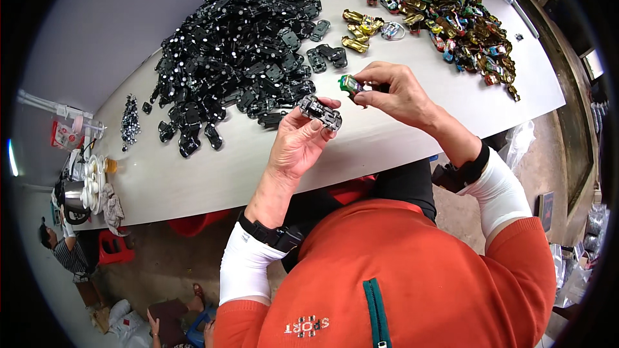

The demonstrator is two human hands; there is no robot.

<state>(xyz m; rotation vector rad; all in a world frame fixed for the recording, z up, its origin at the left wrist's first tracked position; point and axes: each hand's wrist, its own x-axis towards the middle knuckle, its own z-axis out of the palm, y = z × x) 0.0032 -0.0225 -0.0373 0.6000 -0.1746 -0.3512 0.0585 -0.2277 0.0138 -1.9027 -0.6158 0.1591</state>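
Observation:
My left hand [298,144] is closed on a black toy car chassis [320,113], gripped between thumb and fingers over the table's near part. To its right, my right hand [400,95] pinches a small green toy car body [351,85]. The two parts are close together but apart. Beyond my hands lies a large heap of black toy car chassis [238,51]. A heap of colourful and gold toy car bodies [445,13] covers the far right.
The pale table [213,183] carries a small pile of tiny shiny parts [130,122] at left. Cups [95,183] and a metal kettle [76,196] stand at the left edge. A red stool [115,248] and other people are at lower left.

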